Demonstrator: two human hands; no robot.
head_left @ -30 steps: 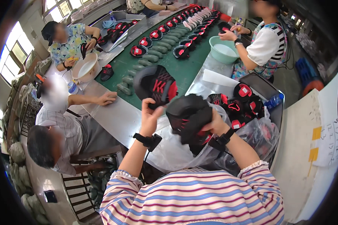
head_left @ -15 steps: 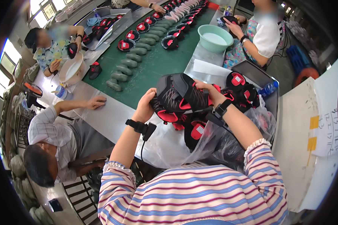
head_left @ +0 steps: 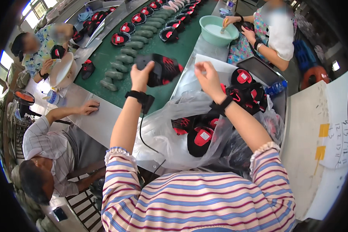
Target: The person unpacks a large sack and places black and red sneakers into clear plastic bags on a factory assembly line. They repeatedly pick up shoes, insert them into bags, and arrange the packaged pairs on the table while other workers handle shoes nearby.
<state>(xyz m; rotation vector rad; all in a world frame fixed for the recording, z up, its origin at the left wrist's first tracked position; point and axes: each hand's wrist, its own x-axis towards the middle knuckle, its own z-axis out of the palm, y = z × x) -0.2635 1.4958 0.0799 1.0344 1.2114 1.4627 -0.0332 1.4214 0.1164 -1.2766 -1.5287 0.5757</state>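
My left hand is closed round a black shoe upper with red lacing and a red edge, holding it above the green table. It is somewhat blurred, and I cannot tell whether a second upper is behind it. To its right, apart from the upper, my right hand hangs in the air with bent, parted fingers and nothing visible in them. Below my hands, more black and red shoe uppers lie in a clear plastic bag. Another pile of uppers is beyond my right wrist.
Rows of uppers and grey-green shoe lasts run along the green table. A co-worker at right holds a brush over a green basin. Another at left sits by a white basin. A seated person's hand rests on the metal edge.
Both hands held the black and red footwear; now my right hand has let go and is apart. My left hand has moved it left and farther away. The right co-worker now holds a brush.
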